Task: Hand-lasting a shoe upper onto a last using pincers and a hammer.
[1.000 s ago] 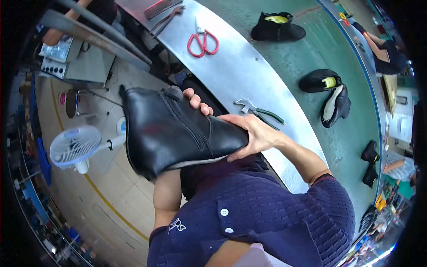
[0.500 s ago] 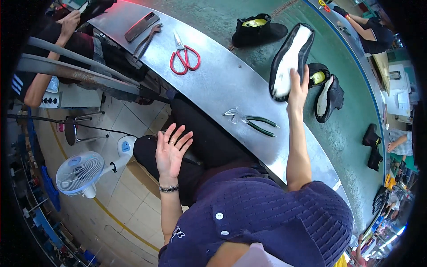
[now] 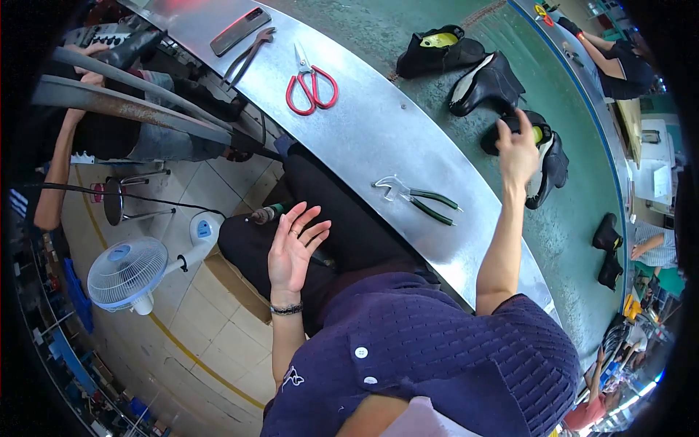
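My right hand [image 3: 518, 153] is slightly blurred, fingers apart, over a black shoe [image 3: 496, 138] with a yellow-green insole; whether it touches the shoe I cannot tell. Just beyond, another black shoe [image 3: 499, 81] lies on its side, part of its whitish underside showing. A black shoe [image 3: 557, 169] with a pale underside lies right of the hand, and an upright black shoe [image 3: 441, 54] stands farther back. Above my lap, my left hand [image 3: 289, 255] is palm up and empty, fingers spread. Beside it a tool with a green part [image 3: 266, 213] rests on my dark trousers.
On the metal bench edge [image 3: 364, 124] lie green-handled pliers [image 3: 419, 199], red-handled scissors [image 3: 313, 84], pincers [image 3: 250, 57] and a phone [image 3: 240, 31]. A white fan [image 3: 131, 273] stands at left. Another person's arm [image 3: 58, 171] is beyond the metal bars [image 3: 138, 105].
The shoe my right hand held now lies on its side on the green surface, released. That hand has moved right to another shoe. My left hand has shifted slightly right, still open.
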`<state>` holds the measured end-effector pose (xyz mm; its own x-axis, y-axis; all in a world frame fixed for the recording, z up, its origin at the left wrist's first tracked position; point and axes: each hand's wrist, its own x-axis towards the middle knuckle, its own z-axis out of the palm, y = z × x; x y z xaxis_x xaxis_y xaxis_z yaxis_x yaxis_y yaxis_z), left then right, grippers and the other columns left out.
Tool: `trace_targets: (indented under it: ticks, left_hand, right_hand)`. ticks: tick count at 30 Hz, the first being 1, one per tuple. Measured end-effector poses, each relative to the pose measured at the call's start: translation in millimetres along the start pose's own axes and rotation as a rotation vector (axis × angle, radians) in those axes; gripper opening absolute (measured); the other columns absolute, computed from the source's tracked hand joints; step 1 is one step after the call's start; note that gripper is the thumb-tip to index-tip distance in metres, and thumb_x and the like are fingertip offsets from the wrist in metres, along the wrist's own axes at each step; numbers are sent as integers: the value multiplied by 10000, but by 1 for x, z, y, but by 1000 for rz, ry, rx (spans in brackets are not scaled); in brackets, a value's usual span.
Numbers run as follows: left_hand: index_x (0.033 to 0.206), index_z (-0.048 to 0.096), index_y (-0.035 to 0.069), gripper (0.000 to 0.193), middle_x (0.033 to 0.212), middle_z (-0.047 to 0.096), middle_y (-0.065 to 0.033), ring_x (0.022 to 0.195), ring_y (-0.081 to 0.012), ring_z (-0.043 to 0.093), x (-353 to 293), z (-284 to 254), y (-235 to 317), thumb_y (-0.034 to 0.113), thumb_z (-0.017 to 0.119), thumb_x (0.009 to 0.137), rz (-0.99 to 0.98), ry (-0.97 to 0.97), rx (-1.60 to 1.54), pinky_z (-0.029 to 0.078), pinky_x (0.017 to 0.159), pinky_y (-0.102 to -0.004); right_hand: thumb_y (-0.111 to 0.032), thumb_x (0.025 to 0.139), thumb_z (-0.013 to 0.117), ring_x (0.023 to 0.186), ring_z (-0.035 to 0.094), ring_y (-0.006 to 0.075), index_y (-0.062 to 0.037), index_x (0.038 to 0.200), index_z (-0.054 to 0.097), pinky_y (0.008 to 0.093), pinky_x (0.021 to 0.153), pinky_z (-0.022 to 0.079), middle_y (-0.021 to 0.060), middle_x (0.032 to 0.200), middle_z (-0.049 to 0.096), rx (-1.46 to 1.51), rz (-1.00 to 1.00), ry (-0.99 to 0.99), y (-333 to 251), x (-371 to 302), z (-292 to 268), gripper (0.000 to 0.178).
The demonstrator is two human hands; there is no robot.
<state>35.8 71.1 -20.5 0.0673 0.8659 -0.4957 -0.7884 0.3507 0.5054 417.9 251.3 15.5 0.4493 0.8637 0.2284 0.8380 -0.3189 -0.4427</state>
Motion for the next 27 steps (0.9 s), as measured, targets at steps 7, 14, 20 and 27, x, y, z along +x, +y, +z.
trace_targets:
  ticks: [7, 14, 20, 27]
  left_hand:
    - [1316, 461, -1, 440, 1274, 551, -193, 1101, -315, 601, 4, 13, 3, 327, 391, 1032, 13, -65, 119, 460, 977, -430]
    - [1292, 497, 16, 356, 1223, 588, -141, 1063, -205, 616, -7, 40, 15, 167, 544, 974, 127, -209, 399, 470, 946, -341]
    - [1467, 331, 69, 925, 1415, 425, -217, 1303, -349, 429, -4, 102, 23, 277, 825, 714, 573, -638, 1244, 359, 1073, -401]
    - [1529, 131, 45, 1164, 1548, 267, -144, 1411, -272, 298, -36, 59, 14, 82, 851, 615, 268, -633, 546, 237, 1156, -339]
  right_hand:
    - [-436, 827, 710, 663, 619, 228, -71, 1073, 641, 359, 688, 492, 99, 685, 626, 135, 64, 46, 64, 4, -2, 446]
    - [-164, 905, 678, 487, 395, -1, -56, 895, 655, 173, 424, 269, -64, 641, 530, 755, -70, -18, 23, 8, -95, 112]
    - [-99, 865, 645, 362, 347, 1, 47, 992, 610, 160, 324, 204, 31, 662, 606, 1154, -122, -219, -72, -57, -160, 197]
    - [-193, 842, 740, 365, 338, 9, -84, 662, 522, 199, 359, 204, -75, 497, 413, 1128, -141, -1053, -191, -107, -87, 303]
